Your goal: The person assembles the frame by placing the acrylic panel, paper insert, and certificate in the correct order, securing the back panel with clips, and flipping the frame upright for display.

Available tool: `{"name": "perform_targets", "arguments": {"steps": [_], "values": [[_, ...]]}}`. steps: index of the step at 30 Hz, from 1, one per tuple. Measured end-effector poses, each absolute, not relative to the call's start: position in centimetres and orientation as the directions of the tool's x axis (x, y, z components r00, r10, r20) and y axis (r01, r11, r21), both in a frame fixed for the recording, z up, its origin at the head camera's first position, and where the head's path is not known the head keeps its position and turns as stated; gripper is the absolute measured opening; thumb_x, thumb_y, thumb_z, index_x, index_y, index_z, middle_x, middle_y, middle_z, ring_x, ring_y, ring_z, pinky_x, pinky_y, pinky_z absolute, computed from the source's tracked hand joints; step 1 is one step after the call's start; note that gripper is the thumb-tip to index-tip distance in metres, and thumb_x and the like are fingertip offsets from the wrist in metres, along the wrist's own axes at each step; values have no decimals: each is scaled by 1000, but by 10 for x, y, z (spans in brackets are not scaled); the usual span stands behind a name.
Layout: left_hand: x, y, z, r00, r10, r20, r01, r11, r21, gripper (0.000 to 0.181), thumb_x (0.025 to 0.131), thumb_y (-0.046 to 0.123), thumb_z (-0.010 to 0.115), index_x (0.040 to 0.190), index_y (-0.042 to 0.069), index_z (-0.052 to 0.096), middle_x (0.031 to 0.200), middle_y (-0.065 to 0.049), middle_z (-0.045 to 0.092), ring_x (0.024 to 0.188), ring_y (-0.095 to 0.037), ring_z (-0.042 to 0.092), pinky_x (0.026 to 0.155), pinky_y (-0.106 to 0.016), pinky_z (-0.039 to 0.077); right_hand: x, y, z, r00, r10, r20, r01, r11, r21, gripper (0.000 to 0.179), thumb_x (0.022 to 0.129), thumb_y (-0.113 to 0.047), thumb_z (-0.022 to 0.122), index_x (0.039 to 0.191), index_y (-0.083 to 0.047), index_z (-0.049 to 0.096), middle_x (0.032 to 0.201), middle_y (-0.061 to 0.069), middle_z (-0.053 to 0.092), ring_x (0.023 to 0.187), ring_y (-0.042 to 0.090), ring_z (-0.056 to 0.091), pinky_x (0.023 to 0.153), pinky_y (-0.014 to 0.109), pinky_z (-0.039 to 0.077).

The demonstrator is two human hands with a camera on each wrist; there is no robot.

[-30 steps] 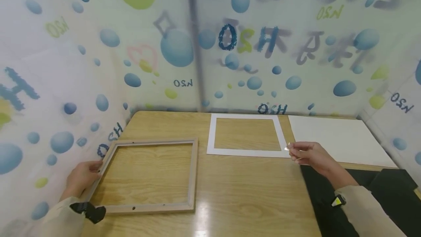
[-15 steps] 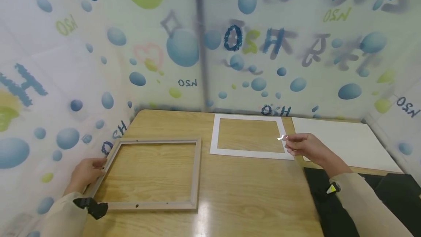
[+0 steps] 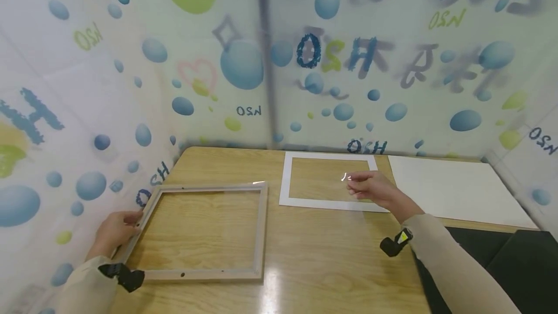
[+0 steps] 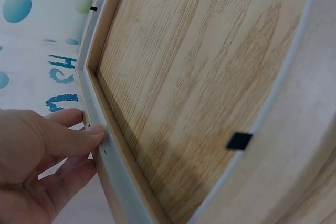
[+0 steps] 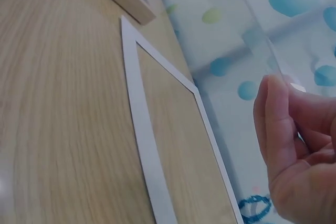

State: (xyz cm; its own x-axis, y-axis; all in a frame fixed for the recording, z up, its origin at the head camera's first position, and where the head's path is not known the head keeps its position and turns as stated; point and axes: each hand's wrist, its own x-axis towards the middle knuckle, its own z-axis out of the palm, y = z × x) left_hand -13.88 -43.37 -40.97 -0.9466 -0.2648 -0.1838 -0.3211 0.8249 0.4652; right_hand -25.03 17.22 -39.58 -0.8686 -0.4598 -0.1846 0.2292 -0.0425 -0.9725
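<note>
At the left of the head view, a pale wooden picture frame lies on the table. My left hand grips its left side; in the left wrist view the thumb lies on top of that rail and the fingers are at its outer side. My right hand is raised over the right part of a white mat board with a rectangular opening. Between its thumb and fingers it pinches a clear plastic sheet. Mostly glints and one edge of the sheet show, so its full outline is hard to see.
A white board lies at the back right of the wooden table. In front of it is a black panel at the table's right. Patterned curtains stand close behind and to the left.
My right hand has moved left with the clear sheet, from the mat's right edge to over its opening. A glint now shows at the picture frame's far right corner. My left hand keeps its grip.
</note>
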Motion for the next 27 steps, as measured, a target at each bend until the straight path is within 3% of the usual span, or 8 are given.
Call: {"name": "perform_targets", "arguments": {"steps": [9,17,21,27], "values": [[-138,-432,-411,-946,-274,-173,-323,828,458,46,78,-1,63,119,-14,49,114,-35,52,99,-47,51,76,-49,49,-248,143,-410,-875,-445,-192,276,-132,-952,22,88,8,50,99,-1,66,80,5,63,68,11,61,61,20,53],[-138,-436,-410,-965,-219,-143,-260,855,449,46,78,2,64,118,-15,50,111,-35,54,98,-47,51,76,-51,47,-249,125,-419,-891,-401,-211,299,-172,-939,29,88,9,49,117,11,54,79,6,65,67,10,62,59,21,53],[-137,-437,-409,-967,-207,-147,-251,861,442,45,78,3,64,118,-14,51,111,-34,54,99,-48,50,77,-52,46,-250,116,-420,-889,-399,-225,307,-155,-939,42,89,7,49,128,18,38,79,4,64,67,10,62,60,20,53],[-136,-436,-409,-972,-194,-135,-235,858,456,45,77,2,64,116,-15,52,110,-34,55,98,-48,51,76,-50,47,-254,102,-418,-891,-372,-259,332,-147,-932,49,90,6,47,134,17,28,79,4,63,68,10,62,63,21,53]]}}
